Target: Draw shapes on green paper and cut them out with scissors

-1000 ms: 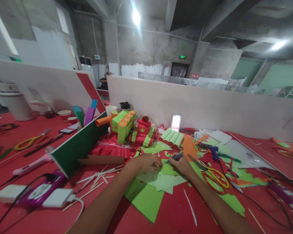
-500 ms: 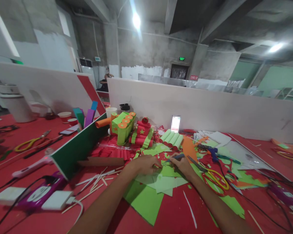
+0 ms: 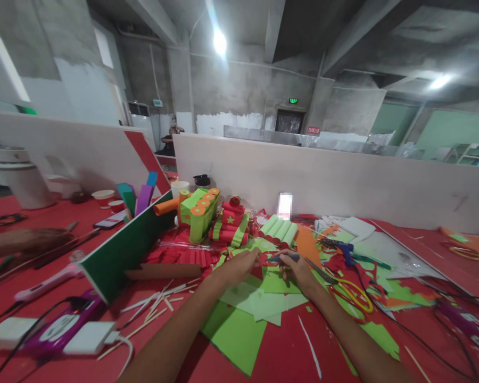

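My right hand [image 3: 298, 271] is closed round a dark blue-grey pen [image 3: 283, 258], its tip pointing left toward my other hand. Opposite it, my left hand [image 3: 243, 265] has its fingers pinched together; whatever they hold, if anything, is too small to make out. Below both hands lies a bright green paper sheet [image 3: 279, 282], overlapping paler green pieces [image 3: 268, 306]. A larger green sheet [image 3: 235, 335] sits nearer me. Just right of my right hand are scissors [image 3: 355, 295] with yellow and red handles, lying open.
Behind my hands stand pale green paper rolls [image 3: 279, 230], a red roll stack [image 3: 230, 219] and a green-orange paper model [image 3: 199, 207]. A blue glue gun [image 3: 345, 250] lies right among scraps. Left, a green board [image 3: 123, 255] stands upright; another person's hand [image 3: 27, 242] is beyond it.
My left hand has lifted slightly away from the green sheet, fingers now pinched. The pen has turned flatter. At the far left, another person's hand has reached in over the yellow-handled scissors.
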`<state>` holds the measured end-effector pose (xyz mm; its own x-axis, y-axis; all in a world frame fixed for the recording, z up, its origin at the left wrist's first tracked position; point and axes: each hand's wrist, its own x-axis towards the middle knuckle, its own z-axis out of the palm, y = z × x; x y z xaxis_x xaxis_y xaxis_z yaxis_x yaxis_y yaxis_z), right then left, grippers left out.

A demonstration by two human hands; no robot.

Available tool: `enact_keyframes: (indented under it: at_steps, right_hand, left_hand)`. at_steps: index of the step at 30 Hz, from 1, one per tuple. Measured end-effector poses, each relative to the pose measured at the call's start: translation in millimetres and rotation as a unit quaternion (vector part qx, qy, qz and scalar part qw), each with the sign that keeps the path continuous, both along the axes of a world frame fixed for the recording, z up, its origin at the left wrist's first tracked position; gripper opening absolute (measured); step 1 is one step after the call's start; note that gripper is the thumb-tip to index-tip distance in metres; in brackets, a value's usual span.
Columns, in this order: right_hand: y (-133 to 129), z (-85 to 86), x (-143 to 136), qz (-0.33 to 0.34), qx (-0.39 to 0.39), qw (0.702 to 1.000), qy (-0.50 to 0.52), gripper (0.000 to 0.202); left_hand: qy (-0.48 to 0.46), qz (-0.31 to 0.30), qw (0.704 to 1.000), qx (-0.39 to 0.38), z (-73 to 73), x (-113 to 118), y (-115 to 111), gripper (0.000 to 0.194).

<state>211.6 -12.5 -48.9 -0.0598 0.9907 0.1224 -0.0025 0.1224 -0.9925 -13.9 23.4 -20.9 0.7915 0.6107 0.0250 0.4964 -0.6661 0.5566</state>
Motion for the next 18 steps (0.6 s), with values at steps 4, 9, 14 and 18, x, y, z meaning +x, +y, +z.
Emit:
enact_keyframes:
  at_steps: [4,9,14,18]
  right_hand:
    - [-3.1,3.0,-3.3,0.018,0.02,1.0,-0.003,0.031]
    - [-6.7,7.6,-7.5,0.023,0.037,0.999,-0.033,0.031]
    - [-7.7,8.4,-8.0,0.031,0.035,0.998,-0.052,0.032]
    - [-8.1,6.6,-7.5,0.054,0.034,0.993,-0.095,0.031]
  left_hand:
    - [-0.031,0.032,0.997,0.056,-4.5,5.8,-1.5,0.027]
    - [-0.015,0.027,0.998,0.056,-4.6,7.7,-4.2,0.029]
    - [-0.008,0.033,0.998,0.054,0.1,8.8,-6.9,0.03]
    - [-0.006,0.019,0.998,0.051,0.6,10.3,-8.9,0.029]
